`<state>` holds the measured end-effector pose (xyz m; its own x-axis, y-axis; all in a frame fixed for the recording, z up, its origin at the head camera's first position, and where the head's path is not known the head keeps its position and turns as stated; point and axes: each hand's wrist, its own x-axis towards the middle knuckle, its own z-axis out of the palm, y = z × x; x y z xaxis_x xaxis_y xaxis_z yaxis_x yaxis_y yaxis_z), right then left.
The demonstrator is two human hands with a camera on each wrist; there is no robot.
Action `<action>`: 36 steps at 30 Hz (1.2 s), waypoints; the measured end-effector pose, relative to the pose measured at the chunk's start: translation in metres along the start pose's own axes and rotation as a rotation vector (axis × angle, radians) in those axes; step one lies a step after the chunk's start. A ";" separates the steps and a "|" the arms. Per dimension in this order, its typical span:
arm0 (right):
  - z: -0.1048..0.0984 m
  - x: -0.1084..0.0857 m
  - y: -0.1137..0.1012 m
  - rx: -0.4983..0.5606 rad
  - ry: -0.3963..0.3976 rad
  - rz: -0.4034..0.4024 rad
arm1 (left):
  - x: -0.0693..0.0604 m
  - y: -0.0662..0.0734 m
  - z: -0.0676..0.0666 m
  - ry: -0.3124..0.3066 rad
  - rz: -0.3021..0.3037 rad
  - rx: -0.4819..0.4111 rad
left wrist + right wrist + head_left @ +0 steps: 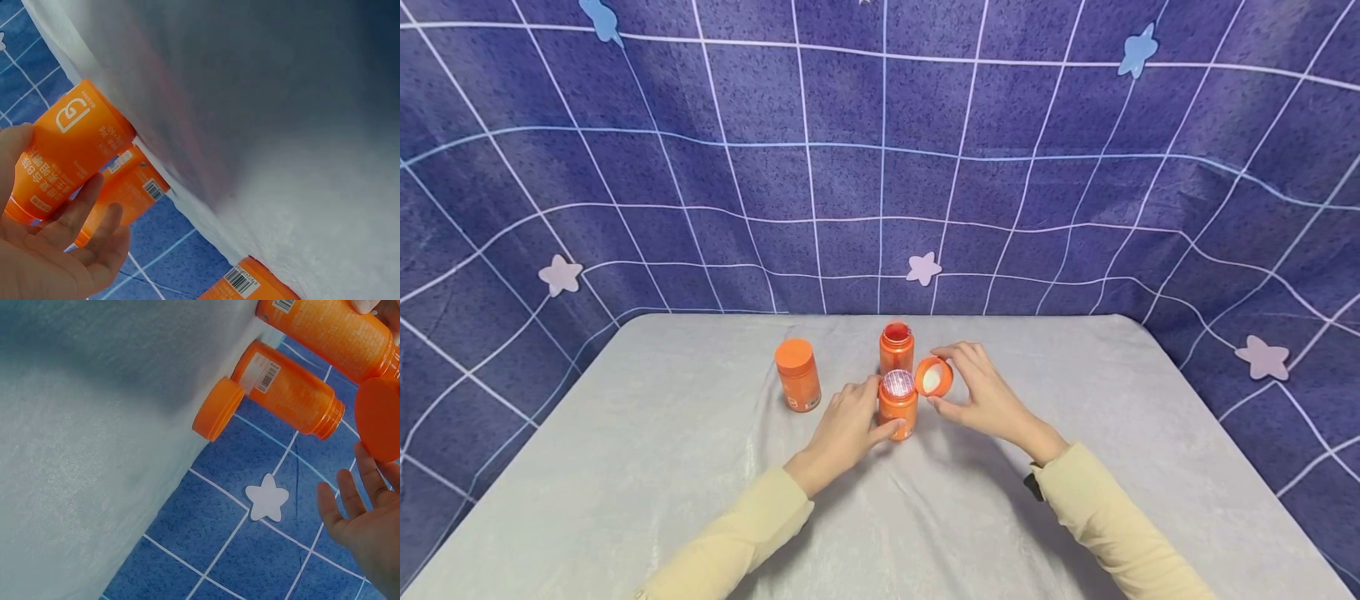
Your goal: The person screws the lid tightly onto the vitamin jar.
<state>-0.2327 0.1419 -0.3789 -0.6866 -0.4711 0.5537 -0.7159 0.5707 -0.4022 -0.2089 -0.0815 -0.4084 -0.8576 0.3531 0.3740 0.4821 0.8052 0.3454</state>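
My left hand (848,423) grips an upright orange bottle (897,412), whose mouth is covered by a shiny silver seal (898,383). The same labelled bottle (69,147) lies within the fingers in the left wrist view. Just to its right, my right hand (983,396) pinches an orange screw cap (945,377) by its edge, tilted so the white inside shows in the head view. Directly behind stands a second orange bottle (896,350) with an uncovered mouth. Beside that one, a loose orange cap (219,409) sits on the table in the right wrist view.
A third orange bottle (798,377) with its cap on stands to the left of my left hand. The table carries a pale grey cloth (647,475). A blue gridded curtain (842,183) with star shapes rises behind the table's far edge.
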 end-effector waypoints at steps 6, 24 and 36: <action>-0.001 -0.001 0.000 0.064 -0.003 0.004 | -0.003 0.001 0.000 0.001 0.009 -0.014; -0.002 -0.004 0.001 0.138 -0.036 0.009 | -0.009 0.005 0.000 -0.019 0.029 -0.032; -0.002 -0.004 -0.001 0.178 -0.050 0.026 | -0.011 0.006 -0.003 -0.040 0.030 -0.043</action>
<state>-0.2290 0.1453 -0.3794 -0.7073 -0.4930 0.5066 -0.7060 0.4571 -0.5409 -0.1961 -0.0815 -0.4077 -0.8486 0.3960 0.3507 0.5143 0.7729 0.3717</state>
